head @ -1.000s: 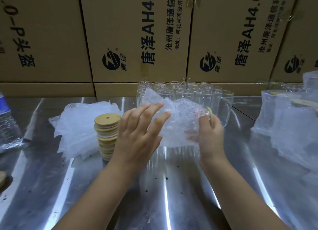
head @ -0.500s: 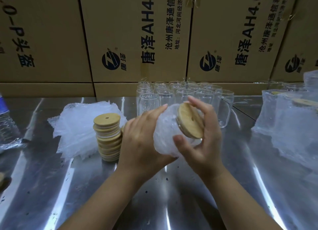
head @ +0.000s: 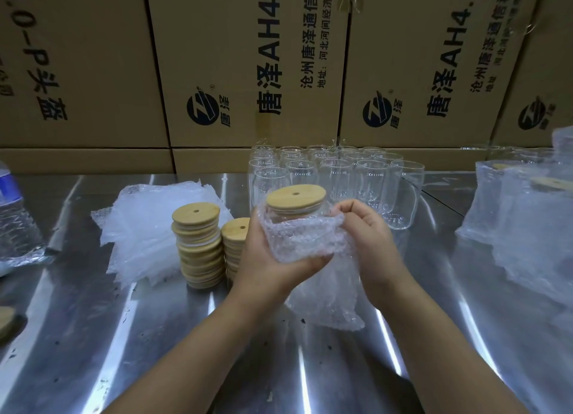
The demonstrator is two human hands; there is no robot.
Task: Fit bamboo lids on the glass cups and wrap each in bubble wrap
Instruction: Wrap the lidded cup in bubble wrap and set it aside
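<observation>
A glass cup with a round bamboo lid (head: 296, 197) on top stands upright in my hands, with a bubble wrap sheet (head: 307, 240) round its body and hanging down to the table. My left hand (head: 266, 258) grips the wrapped cup from the left and below. My right hand (head: 366, 237) pinches the wrap's upper edge on the right side. Behind stands a cluster of several bare glass cups (head: 350, 178). Two stacks of bamboo lids (head: 198, 243) rise to the left of my hands.
A pile of bubble wrap sheets (head: 155, 227) lies left of the lid stacks. Wrapped cups (head: 521, 221) crowd the right edge. A plastic water bottle (head: 12, 221) stands far left. Cardboard boxes (head: 248, 66) wall the back of the steel table (head: 155, 336).
The cup has turned from lying on its side, lid facing me, to upright with the lid on top. My right hand moved from the lid to the wrap's edge.
</observation>
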